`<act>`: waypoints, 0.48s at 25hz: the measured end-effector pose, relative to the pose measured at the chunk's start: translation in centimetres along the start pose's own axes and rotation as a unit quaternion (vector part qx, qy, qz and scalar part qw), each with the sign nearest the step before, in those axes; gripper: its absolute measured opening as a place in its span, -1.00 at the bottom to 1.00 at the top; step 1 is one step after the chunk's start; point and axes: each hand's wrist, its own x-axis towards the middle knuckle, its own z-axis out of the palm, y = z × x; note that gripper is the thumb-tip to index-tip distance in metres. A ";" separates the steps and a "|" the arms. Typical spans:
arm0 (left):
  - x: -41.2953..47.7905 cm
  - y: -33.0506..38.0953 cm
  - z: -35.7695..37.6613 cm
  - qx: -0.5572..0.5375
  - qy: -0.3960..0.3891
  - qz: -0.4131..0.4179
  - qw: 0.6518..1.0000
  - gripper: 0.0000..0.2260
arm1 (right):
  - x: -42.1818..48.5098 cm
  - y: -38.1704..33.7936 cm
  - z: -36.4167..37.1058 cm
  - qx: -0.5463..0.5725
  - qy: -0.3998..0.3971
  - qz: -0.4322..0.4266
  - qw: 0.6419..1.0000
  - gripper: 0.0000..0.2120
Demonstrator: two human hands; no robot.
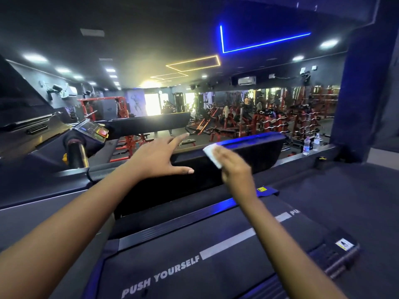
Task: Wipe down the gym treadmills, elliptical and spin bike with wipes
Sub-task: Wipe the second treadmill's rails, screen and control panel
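The right hand [234, 169] has its grip closed on a white wipe [212, 155], fingers curled over the folded sheet and pressing it against the upper edge of the treadmill's front panel [259, 152]. The left hand [159, 158] holds nothing: its fingers are spread wide and straight over the left end of that panel, and whether it touches or only hovers cannot be told.

The panel is a long black slab whose long axis runs left to right, its right end lying a little farther off. The wipe sits roughly at mid-length, so most of the bare surface lies to the right of the grip, and the right hand is the nearer one for it. A sweep along the axis looks like the natural next stroke.

The panel's face is matt and dark, while its top edge is smooth enough to catch a blue glint. The wipe looks soft and thin. Near the camera, the belt [194, 266] is a flat grey rubbery band with white lettering. Two clear plastic bottles [311, 143] stand well apart on the far right.
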 end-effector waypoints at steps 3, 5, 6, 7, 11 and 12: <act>3.4 1.8 1.1 0.015 -0.057 0.046 0.997 0.01 | -2.2 0.3 2.1 -0.029 0.013 -0.105 0.994 -0.69; 4.2 1.8 2.1 0.027 -0.064 0.052 0.996 -0.06 | -1.8 2.9 1.7 -0.044 0.049 -0.089 0.994 -0.69; 4.2 1.6 2.5 0.036 -0.054 0.055 0.996 -0.08 | -1.4 4.4 1.3 -0.053 0.064 -0.066 0.994 -0.67; 4.1 1.7 2.8 0.044 -0.042 0.057 0.996 -0.08 | -1.1 5.9 0.8 -0.068 0.073 -0.041 0.994 -0.65; 4.1 1.8 2.8 0.061 -0.018 0.058 0.996 -0.08 | 0.7 11.0 -1.5 -0.108 0.053 0.063 0.991 -0.54; 4.1 1.9 2.9 0.064 -0.016 0.056 0.996 -0.08 | 1.2 11.7 -2.1 -0.104 0.046 0.095 0.989 -0.53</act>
